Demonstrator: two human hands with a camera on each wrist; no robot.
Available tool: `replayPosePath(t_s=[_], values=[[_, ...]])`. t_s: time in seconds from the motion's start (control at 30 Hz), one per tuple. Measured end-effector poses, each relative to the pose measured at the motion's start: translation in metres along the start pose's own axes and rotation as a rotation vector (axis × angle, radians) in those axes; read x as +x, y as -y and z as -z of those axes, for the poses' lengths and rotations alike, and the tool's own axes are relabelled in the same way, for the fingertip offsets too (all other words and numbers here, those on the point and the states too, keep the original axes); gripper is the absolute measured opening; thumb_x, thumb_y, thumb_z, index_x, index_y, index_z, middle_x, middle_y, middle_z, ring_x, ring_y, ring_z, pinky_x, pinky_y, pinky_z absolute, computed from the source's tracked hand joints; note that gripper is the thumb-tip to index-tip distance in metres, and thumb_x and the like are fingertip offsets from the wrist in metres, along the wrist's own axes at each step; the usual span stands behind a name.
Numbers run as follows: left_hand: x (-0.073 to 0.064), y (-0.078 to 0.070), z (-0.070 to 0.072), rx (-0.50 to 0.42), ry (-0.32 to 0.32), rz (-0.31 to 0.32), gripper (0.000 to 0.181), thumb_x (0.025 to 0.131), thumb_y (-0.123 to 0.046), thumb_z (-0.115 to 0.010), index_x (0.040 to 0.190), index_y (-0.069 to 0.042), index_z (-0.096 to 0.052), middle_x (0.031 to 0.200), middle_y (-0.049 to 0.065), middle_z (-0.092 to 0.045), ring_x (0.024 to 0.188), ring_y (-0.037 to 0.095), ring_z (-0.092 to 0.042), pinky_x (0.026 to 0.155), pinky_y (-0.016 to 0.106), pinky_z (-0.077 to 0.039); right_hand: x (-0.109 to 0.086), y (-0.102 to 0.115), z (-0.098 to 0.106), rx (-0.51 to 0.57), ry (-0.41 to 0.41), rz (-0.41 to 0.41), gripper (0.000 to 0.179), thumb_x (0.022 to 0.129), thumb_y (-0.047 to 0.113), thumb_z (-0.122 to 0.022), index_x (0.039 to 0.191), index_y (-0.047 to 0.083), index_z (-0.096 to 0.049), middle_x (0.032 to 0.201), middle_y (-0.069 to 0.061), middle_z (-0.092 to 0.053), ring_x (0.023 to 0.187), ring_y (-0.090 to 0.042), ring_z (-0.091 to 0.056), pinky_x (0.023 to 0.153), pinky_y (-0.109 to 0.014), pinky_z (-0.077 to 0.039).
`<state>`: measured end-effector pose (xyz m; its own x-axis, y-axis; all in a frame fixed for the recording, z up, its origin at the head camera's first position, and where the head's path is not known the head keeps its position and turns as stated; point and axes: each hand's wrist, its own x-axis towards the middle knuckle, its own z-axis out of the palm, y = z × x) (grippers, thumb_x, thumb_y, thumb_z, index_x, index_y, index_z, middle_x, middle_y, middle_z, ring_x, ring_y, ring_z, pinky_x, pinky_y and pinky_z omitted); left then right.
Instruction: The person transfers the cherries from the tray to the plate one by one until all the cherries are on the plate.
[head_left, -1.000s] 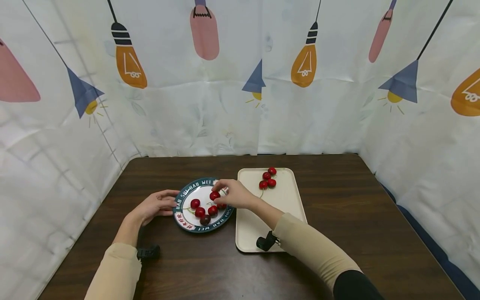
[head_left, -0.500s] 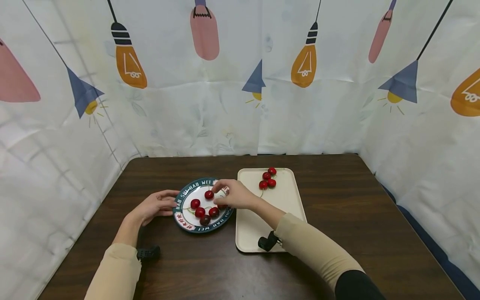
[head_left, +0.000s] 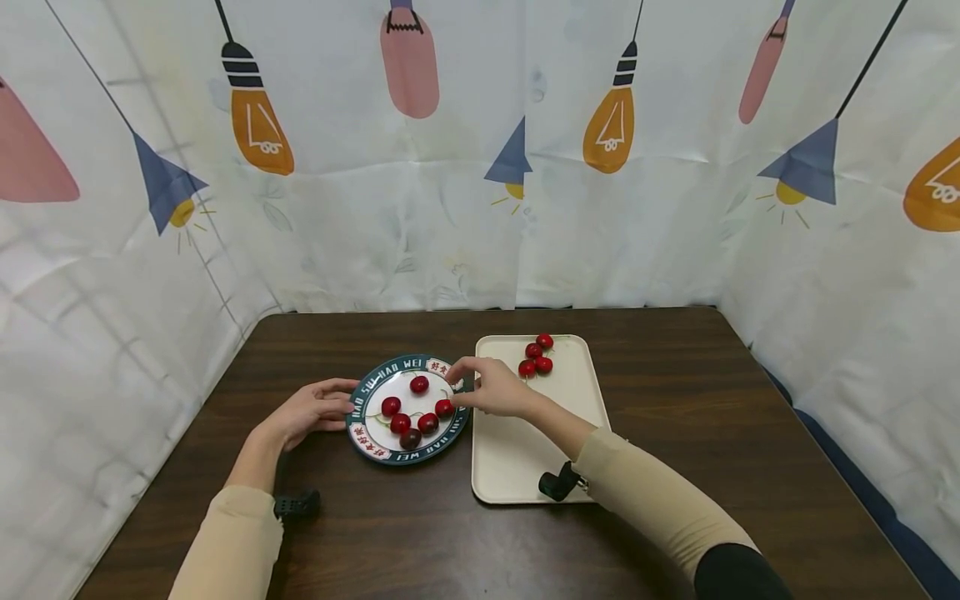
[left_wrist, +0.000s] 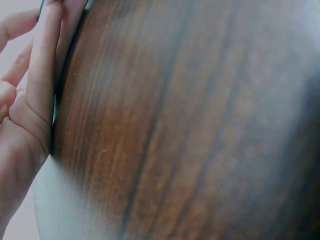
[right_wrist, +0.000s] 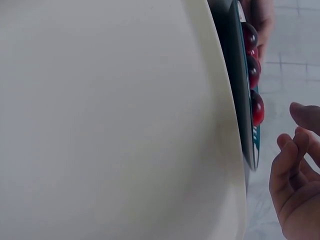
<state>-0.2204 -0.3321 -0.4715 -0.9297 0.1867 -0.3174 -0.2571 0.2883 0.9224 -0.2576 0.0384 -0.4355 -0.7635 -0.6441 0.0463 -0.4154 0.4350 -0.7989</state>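
Several red cherries lie on a round white plate with a dark green lettered rim (head_left: 369, 450). One cherry (head_left: 419, 384) sits near the plate's far side, apart from the others. My left hand (head_left: 303, 412) rests with extended fingers against the plate's left rim. Above the right rim hovers my right hand (head_left: 495, 390), thumb and fingers apart, and nothing shows between them. Closest to its thumb is a cherry (head_left: 444, 408) at the plate's right. In the right wrist view that hand (right_wrist: 300, 185) is likewise seen holding nothing.
A cream rectangular tray (head_left: 536, 442) stands right of the plate, partly under the right forearm. Several cherries (head_left: 543, 365) cluster at its far end. Both stand on a dark wooden table (head_left: 390, 533), with a patterned curtain (head_left: 465, 233) behind.
The cherry at my right fingertips has been let go onto the plate's far side. My right hand has since drawn back to the right. My left hand stays at the rim.
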Motion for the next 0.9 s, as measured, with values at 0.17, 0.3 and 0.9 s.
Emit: replayPosePath(t_s=[0.17, 0.3, 0.9], values=[[0.000, 0.000, 0.001, 0.001, 0.000, -0.005, 0.061, 0.101, -0.021, -0.067, 0.153, -0.002, -0.043, 0.133, 0.020, -0.057, 0.103, 0.025, -0.067, 0.090, 0.035, -0.059, -0.007, -0.004, 0.008, 0.039, -0.007, -0.019, 0.034, 0.093, 0.016, -0.077, 0.125, 0.007, -0.067, 0.120, -0.012, -0.065, 0.065, -0.018, -0.055, 0.052, -0.029, -0.053], [0.000, 0.000, 0.001, 0.000, 0.002, -0.005, 0.061, 0.101, -0.021, -0.067, 0.153, -0.002, -0.042, 0.134, 0.020, -0.057, 0.103, 0.025, -0.066, 0.090, 0.036, -0.059, -0.012, -0.010, 0.014, 0.056, -0.019, -0.044, 0.034, 0.094, 0.016, -0.075, 0.126, 0.007, -0.066, 0.121, -0.010, -0.065, 0.059, -0.019, -0.054, 0.052, -0.029, -0.053], [-0.001, 0.000, -0.002, 0.001, 0.001, -0.003, 0.061, 0.101, -0.020, -0.067, 0.153, -0.002, -0.042, 0.134, 0.020, -0.057, 0.102, 0.026, -0.066, 0.089, 0.036, -0.059, -0.041, -0.040, 0.045, 0.021, -0.125, -0.088, 0.034, 0.094, 0.019, -0.075, 0.123, 0.004, -0.067, 0.113, -0.008, -0.068, 0.056, -0.020, -0.053, 0.055, -0.033, -0.056]])
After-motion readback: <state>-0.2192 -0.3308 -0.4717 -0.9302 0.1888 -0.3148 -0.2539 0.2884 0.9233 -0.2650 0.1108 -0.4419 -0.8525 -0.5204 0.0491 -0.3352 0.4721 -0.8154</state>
